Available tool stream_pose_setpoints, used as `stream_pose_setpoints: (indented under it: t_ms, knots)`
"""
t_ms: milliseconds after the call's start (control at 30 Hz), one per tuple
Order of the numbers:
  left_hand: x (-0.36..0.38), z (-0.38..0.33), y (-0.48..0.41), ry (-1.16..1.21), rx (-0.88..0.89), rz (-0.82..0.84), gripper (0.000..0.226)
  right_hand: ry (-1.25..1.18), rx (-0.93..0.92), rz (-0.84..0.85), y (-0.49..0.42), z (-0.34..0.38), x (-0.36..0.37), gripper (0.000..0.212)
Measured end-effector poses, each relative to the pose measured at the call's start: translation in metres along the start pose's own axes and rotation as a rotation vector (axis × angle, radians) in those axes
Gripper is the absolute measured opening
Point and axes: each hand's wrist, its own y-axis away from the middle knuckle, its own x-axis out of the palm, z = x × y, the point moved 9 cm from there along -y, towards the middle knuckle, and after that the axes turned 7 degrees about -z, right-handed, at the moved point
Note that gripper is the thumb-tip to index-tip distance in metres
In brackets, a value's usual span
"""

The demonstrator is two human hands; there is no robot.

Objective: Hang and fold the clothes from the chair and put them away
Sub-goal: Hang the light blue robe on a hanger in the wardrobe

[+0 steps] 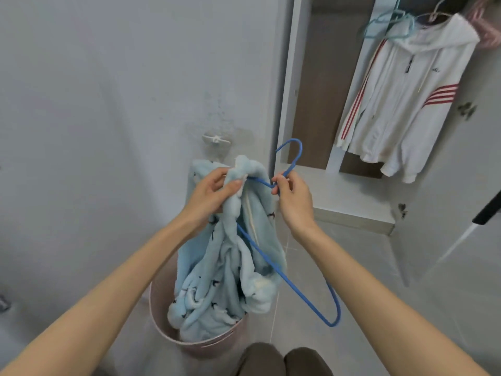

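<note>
I have the fleece [217, 267] bunched up in front of me at chest height, its lower folds sagging into the pink bin [162, 327] below. My left grip [214, 192] is curled round the collar end, thumb pressed on top of the cloth. My right grip [291, 196] pinches the blue hanger [298, 293] at its neck, just under the hook. One arm of the hanger already runs in under the collar by my left thumb; the other arm hangs free, outside the cloth, down to my right. As I judge it, the step is to seat the garment on the wire. To do it well I would hold the neck steady, open the collar with the left, and feed the free arm into the far shoulder rather than dragging the thick pile over the bend. The fleece looks heavy and slippery, so it may slide off a thin wire if both shoulders are not square. No bench here: only a grey tiled floor [352, 267], a pale wall [108, 104] with a small hook [216, 139], and the open wardrobe [339, 191] to my right, where a white jacket [401, 99] hangs beside spare teal hangers [387, 23].
</note>
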Motion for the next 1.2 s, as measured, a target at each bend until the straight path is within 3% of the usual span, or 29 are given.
stream_pose_setpoints:
  t_ms: [167,300,433,500,633,700,867,1033,1100,1200]
  knots:
    - [0.03,-0.071,0.032,-0.027,0.183,0.138,0.02,-0.217,-0.105,-0.185,0.014,0.085,-0.045,0.02]
    - [0.037,-0.1,0.049,-0.092,0.221,0.203,0.018,-0.283,-0.303,-0.277,0.033,0.143,-0.091,0.018]
    - [0.026,-0.163,0.064,-0.19,0.547,-0.052,0.024,-0.251,-0.493,-0.281,0.051,0.191,-0.124,0.017]
    - [0.016,-0.206,0.074,-0.371,0.789,-0.21,0.035,-0.255,-0.537,-0.274,0.057,0.205,-0.137,0.016]
    - [0.029,-0.263,0.081,-1.092,1.124,-0.321,0.056,-0.3,-0.599,-0.259,0.067,0.228,-0.156,0.015]
    - [0.036,-0.277,0.081,-1.232,1.144,-0.313,0.057,-0.289,-0.644,-0.248,0.072,0.24,-0.163,0.015]
    - [0.046,-0.298,0.098,-1.175,1.246,-0.361,0.039,-0.267,-0.691,-0.218,0.081,0.251,-0.169,0.016]
    - [0.04,-0.277,0.095,-1.215,1.169,-0.318,0.026,-0.1,-0.585,-0.137,0.068,0.23,-0.152,0.013]
    - [0.032,-0.266,0.094,-1.225,1.139,-0.32,0.026,0.039,-0.573,-0.208,0.065,0.213,-0.15,0.002]
    - [0.008,-0.262,0.09,-1.189,1.092,-0.385,0.027,0.138,-0.705,-0.408,0.087,0.194,-0.155,0.005]
